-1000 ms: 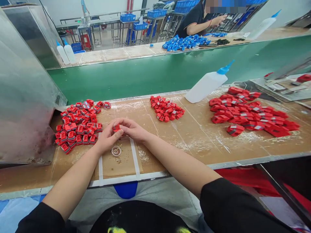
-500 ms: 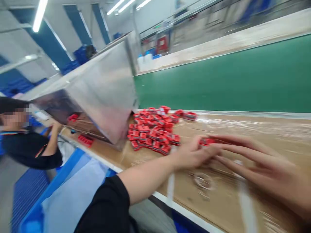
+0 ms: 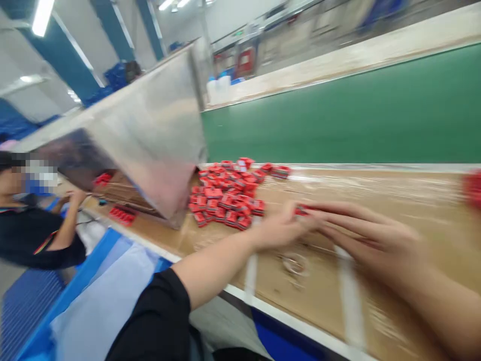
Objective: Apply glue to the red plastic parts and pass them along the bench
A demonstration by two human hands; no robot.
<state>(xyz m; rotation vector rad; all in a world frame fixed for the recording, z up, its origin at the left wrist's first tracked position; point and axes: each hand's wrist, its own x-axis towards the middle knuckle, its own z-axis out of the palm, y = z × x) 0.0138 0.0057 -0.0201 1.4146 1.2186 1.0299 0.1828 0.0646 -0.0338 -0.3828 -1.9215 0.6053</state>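
Observation:
Between my two hands is a small red and grey plastic part (image 3: pixel 300 209), mostly covered by fingers. My left hand (image 3: pixel 283 225) is closed around it from the left. From the other side my right hand (image 3: pixel 372 233) reaches in, its fingertips pressed to the same part; motion blurs both hands. Below them on the brown-covered bench lies a small clear ring-shaped dish (image 3: pixel 295 264) with thin bits beside it. A pile of similar red parts (image 3: pixel 225 195) sits left of my hands.
A slanted metal housing (image 3: pixel 150 125) stands left of the pile. Behind the bench runs a green conveyor belt (image 3: pixel 338 110). At far left, a co-worker (image 3: pixel 37 225) sits by more red parts (image 3: pixel 122 215). A blue-lined bin (image 3: pixel 101 296) is below the bench edge.
My view has swung left, bringing the co-worker and the metal housing into sight and taking the right-hand piles mostly out. Both hands stay together on the red part.

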